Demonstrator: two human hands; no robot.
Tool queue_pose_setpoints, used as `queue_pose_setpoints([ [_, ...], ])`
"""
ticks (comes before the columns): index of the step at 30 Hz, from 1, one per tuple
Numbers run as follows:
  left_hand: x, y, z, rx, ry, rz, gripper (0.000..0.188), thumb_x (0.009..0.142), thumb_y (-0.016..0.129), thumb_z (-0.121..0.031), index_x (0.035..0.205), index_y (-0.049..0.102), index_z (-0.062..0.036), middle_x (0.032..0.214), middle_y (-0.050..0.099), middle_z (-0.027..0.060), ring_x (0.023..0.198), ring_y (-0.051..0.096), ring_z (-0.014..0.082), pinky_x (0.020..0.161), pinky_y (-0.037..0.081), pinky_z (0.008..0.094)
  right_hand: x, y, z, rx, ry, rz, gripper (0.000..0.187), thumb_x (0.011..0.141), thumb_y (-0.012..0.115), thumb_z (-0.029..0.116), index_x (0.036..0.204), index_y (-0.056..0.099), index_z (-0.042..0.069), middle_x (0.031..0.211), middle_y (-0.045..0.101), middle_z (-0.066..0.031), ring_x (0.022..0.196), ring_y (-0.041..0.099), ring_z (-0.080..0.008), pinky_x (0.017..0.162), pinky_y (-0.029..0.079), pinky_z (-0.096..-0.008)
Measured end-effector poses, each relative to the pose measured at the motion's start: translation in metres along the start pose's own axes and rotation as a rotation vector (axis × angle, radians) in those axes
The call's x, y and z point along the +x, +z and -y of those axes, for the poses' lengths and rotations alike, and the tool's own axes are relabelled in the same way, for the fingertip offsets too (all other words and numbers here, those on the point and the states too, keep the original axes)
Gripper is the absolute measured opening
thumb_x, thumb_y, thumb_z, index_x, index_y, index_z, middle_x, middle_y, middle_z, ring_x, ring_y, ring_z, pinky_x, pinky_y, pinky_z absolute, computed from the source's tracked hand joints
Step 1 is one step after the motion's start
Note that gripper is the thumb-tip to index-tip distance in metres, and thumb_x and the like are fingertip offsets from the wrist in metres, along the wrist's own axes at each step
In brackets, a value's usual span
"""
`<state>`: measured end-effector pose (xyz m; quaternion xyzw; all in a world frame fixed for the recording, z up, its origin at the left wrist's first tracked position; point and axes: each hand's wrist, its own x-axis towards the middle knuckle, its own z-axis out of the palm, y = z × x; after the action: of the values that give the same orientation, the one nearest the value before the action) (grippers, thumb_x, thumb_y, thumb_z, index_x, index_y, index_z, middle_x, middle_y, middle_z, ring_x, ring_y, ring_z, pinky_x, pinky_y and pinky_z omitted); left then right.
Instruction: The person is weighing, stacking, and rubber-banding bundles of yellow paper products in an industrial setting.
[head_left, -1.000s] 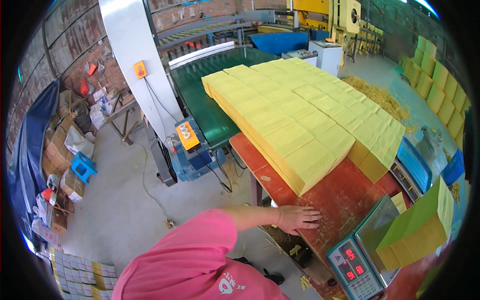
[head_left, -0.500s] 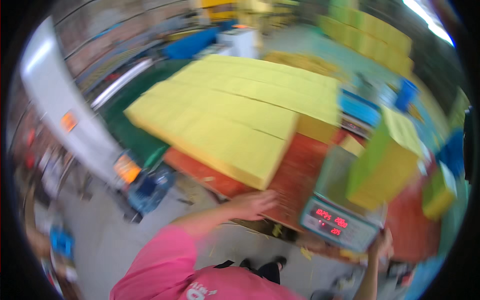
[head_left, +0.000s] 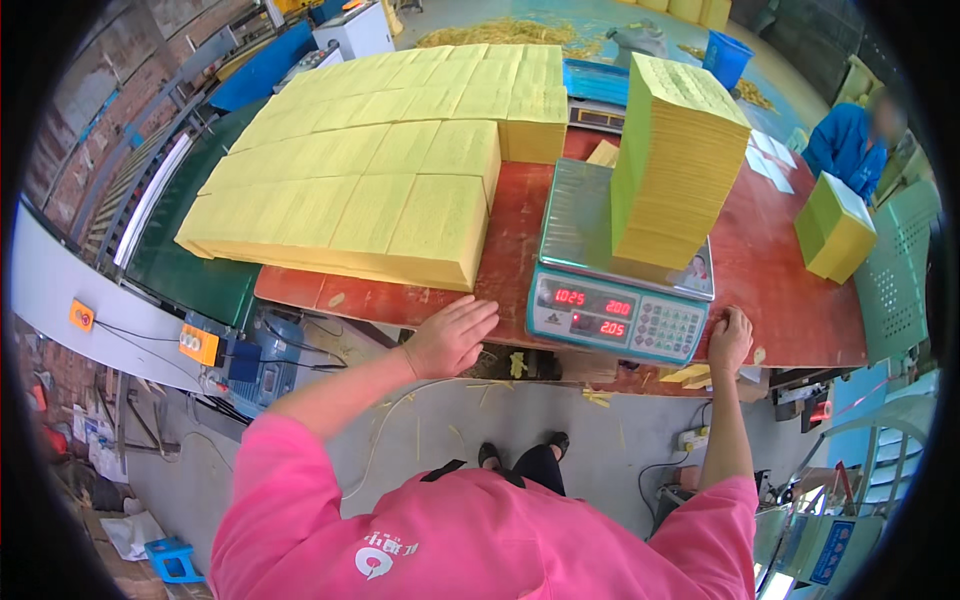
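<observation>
Pale yellow paper blocks sit left on the red-brown counter, beside a dark green belt. The teal-and-grey scale shows red digits beneath a finely lined, ochre-yellow stack with a greener left face. Near, the shirt is pink with a white emblem.

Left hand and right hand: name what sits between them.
In the head view, a scale stands between left hand and right hand, a tall paper stack on it.

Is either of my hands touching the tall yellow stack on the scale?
No, the tall stack stands on the scale, while the left hand and right hand rest at the edge of the table.
</observation>
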<state>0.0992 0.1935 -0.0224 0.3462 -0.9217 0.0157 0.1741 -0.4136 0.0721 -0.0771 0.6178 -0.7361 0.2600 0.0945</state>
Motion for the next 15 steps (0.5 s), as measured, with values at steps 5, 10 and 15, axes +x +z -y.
queue_pose_setpoints([
  [5, 0.042, 0.014, -0.025, -0.31, -0.496, -0.386, 0.047, 0.094, 0.052, -0.017, 0.136, 0.045, 0.0029, 0.138, 0.048, 0.0224, 0.128, 0.046, 0.038, 0.107, 0.038, 0.0438, 0.003, 0.015, 0.001, 0.075, -0.145, -0.027, 0.02, 0.085, 0.057, 0.012, 0.103, 0.065, 0.006, 0.113, 0.066, -0.0091, 0.11, 0.058, -0.0299, 0.092, 0.046, -0.0405],
  [10, 0.078, 0.059, -0.029, -0.369, -0.673, -0.549, 0.047, 0.097, 0.05, -0.024, 0.136, 0.045, 0.0018, 0.138, 0.047, 0.0238, 0.129, 0.045, 0.0383, 0.11, 0.035, 0.0428, -0.014, 0.009, -0.031, 0.095, -0.123, 0.022, 0.025, 0.086, 0.058, 0.009, 0.109, 0.065, 0.002, 0.118, 0.065, -0.0127, 0.111, 0.058, -0.0321, 0.095, 0.045, -0.0413],
  [15, 0.043, 0.079, -0.014, -0.085, -0.644, -0.304, 0.046, 0.089, 0.056, -0.019, 0.131, 0.05, -0.0001, 0.133, 0.05, 0.0198, 0.122, 0.049, 0.0365, 0.104, 0.041, 0.0419, -0.001, -0.007, -0.003, 0.151, -0.169, 0.048, 0.026, 0.086, 0.058, 0.008, 0.11, 0.064, -0.001, 0.118, 0.064, -0.0161, 0.112, 0.058, -0.0327, 0.098, 0.043, -0.0422],
])
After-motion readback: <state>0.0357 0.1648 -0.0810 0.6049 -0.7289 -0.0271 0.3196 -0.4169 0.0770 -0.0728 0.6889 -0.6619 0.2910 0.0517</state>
